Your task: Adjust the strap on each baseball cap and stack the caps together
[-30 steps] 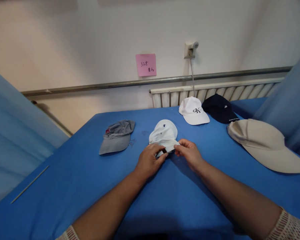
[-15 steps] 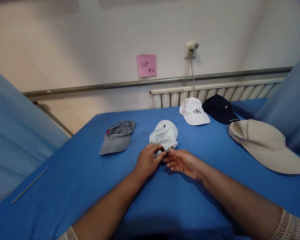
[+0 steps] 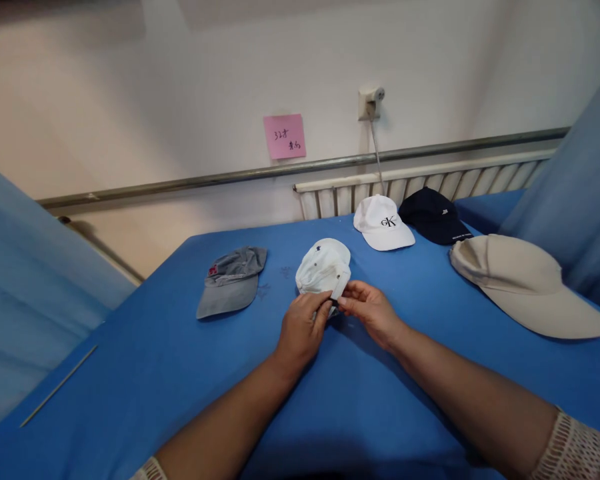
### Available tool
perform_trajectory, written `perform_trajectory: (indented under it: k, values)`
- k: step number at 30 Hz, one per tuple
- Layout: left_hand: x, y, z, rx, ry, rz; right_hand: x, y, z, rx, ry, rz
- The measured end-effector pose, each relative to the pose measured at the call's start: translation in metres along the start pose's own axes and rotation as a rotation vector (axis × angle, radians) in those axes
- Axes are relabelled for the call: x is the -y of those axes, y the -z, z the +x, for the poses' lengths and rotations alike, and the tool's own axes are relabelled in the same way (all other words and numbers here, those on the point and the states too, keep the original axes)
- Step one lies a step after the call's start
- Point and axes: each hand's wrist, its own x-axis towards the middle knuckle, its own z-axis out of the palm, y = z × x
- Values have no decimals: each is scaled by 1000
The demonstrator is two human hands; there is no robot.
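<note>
The middle cap (image 3: 310, 267) is on the bench (image 3: 155, 360) in the middle of the frame, with the left fingers (image 3: 313, 305) and right fingers (image 3: 359, 295) at its near end, and the left-hand cap (image 3: 229, 283) lies to its left. Behind it to the right, the back-left cap (image 3: 380, 223) is beside the back-right cap (image 3: 433, 217), the right-hand cap (image 3: 515, 267) lies nearer, and a stick (image 3: 59, 387) is at the lower left. Past the bench, a radiator (image 3: 340, 182) is under a rail (image 3: 205, 181), a note (image 3: 285, 137) and socket (image 3: 363, 107) are on the wall (image 3: 130, 100) above, and curtains (image 3: 35, 300) hang at both sides.
</note>
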Motion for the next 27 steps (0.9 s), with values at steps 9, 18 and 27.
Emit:
perform_trajectory:
  k: [9,18,27]
  values:
    - [2,-5,24,-23,305,-409,6,8,11,-107,-57,-89]
    - [3,-17,36,59,660,-843,10,15,18,-111,-115,-77]
    - [11,-25,27,109,662,-852,9,18,19,-115,-163,-158]
